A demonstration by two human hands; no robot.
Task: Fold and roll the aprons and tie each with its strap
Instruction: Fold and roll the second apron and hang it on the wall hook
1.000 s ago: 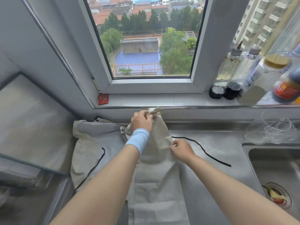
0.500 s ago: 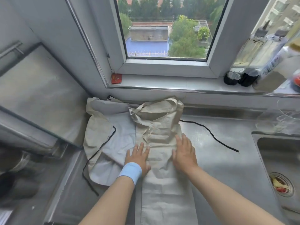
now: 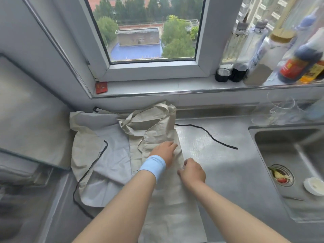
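At the far left a grey metal panel (image 3: 26,120) leans over the edge of the steel counter (image 3: 228,172). Just beside it lies a pale grey apron (image 3: 112,155), spread flat and wrinkled, with a beige part folded along its left side. A thin black strap (image 3: 91,165) runs over this apron and curls down onto the counter near its lower left corner.

On top of the right part of the grey apron lies the beige apron (image 3: 157,134), folded into a long narrow strip that goes from the wall under the window down toward the person. Its top end is bunched, with the neck loop crumpled there.

The left hand (image 3: 164,153), with a light blue wristband (image 3: 152,166) on the wrist, lies flat on the middle of the beige apron. The fingers are stretched out and press on the cloth; they do not close around anything. The right hand (image 3: 192,171) is at the right edge of the same strip, just beside the left hand. Its fingers are curled in and seem to pinch the edge of the cloth, but I cannot tell this for sure.

To the right, another black strap (image 3: 206,134) comes out from under the beige apron and lies loose across the counter. On the window sill (image 3: 157,86) stand several bottles (image 3: 263,55) at the right, and a small red packet (image 3: 101,87) at the left. At the far right is the sink (image 3: 289,163), with food scraps in its drain (image 3: 280,175).
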